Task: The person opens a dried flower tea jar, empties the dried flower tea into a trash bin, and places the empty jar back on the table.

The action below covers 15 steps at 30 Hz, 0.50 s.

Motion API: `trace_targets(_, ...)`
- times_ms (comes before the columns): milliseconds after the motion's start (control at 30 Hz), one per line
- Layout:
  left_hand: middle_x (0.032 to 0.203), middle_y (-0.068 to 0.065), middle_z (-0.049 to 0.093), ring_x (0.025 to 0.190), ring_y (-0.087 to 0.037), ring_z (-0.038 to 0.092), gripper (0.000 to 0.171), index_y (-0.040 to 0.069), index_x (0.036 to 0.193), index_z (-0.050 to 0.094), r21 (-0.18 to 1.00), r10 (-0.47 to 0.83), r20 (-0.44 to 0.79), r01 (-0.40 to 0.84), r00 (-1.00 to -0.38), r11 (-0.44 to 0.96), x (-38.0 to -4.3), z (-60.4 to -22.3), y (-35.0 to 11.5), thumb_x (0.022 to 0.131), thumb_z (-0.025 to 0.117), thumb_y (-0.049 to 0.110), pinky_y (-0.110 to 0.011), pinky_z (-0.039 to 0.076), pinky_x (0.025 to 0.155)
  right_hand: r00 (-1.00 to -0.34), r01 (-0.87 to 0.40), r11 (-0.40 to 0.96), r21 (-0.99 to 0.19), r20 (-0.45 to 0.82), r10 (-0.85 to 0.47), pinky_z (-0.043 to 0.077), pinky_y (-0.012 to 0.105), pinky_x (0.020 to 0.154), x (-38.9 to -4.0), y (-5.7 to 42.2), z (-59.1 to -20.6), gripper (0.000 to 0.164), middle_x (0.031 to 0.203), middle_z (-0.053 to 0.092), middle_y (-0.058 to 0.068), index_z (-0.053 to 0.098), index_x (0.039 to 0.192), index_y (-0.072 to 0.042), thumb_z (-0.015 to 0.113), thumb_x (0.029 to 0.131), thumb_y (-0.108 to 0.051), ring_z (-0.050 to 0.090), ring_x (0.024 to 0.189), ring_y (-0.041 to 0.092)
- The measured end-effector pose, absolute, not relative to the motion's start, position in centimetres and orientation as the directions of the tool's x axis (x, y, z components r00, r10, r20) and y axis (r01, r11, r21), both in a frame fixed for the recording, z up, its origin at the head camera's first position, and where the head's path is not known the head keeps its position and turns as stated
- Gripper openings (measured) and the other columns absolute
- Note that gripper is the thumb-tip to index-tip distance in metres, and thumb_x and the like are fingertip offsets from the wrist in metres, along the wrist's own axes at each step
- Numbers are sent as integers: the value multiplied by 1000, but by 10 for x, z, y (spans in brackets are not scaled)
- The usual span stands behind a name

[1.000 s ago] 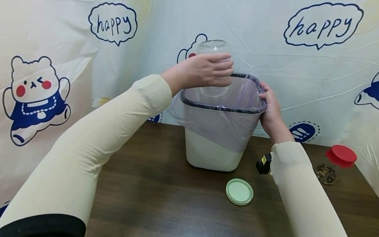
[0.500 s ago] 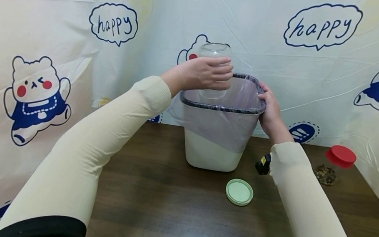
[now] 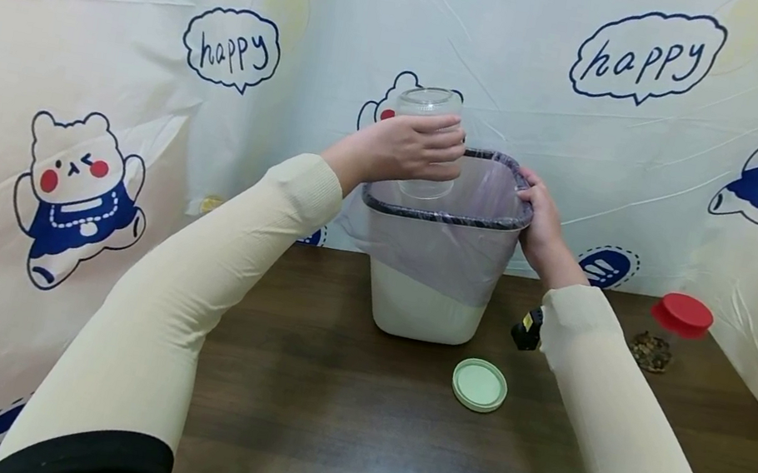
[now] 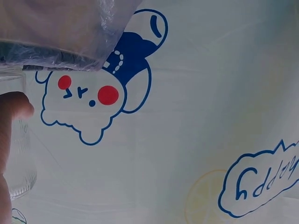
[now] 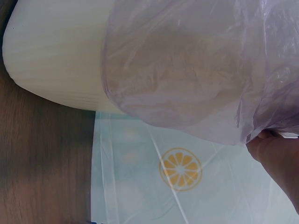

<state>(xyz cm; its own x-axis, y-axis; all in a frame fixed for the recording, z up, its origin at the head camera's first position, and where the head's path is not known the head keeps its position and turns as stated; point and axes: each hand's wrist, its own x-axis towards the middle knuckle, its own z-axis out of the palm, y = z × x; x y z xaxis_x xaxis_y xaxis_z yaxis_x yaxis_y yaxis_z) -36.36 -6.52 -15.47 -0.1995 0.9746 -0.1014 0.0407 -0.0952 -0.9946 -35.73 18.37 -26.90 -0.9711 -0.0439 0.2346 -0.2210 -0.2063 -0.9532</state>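
Note:
In the head view my left hand (image 3: 419, 146) grips a clear glass jar (image 3: 433, 101), held upside down with its mouth low in the opening of a trash can (image 3: 424, 299). No contents show in the jar. A translucent purple bag lines the can and folds over its dark rim (image 3: 439, 216). At the can's right side my right hand (image 3: 540, 218) holds the rim and the bag's edge. The left wrist view shows the jar (image 4: 21, 154) beside a fingertip; the right wrist view shows the bag (image 5: 187, 70) pinched near the thumb (image 5: 275, 151).
A pale green lid (image 3: 479, 384) lies on the dark wooden table (image 3: 329, 431) in front of the can. To the right stands a red-capped jar (image 3: 682, 315) with dark dry bits inside. A printed curtain (image 3: 324, 32) hangs close behind the can.
The jar has come down slightly in the left hand's grip. Otherwise the hands and the can keep their places; the whole view shifts a little.

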Motion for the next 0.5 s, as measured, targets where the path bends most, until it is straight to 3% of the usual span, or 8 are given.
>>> trace_targets(233,144,-12,43,134,-29,35,79,18,146,36,-993,965,-114,28,-235,-111,-362,-152,-67,79,71,-5,-41,13,115,-970,-222,-214,-951,237,-45,25,28,104,-358,184,-270,61,159,18,4,25,154,-12,29,93,-14,23,135,19)
trace_targets(500,144,-13,43,133,-30,36,78,19,147,35,-994,967,-108,31,-230,-104,-362,-151,-66,81,70,-4,-41,13,115,-971,-225,-222,-949,237,-30,27,27,100,-360,185,-270,61,156,23,5,28,153,-10,30,92,-12,27,132,19)
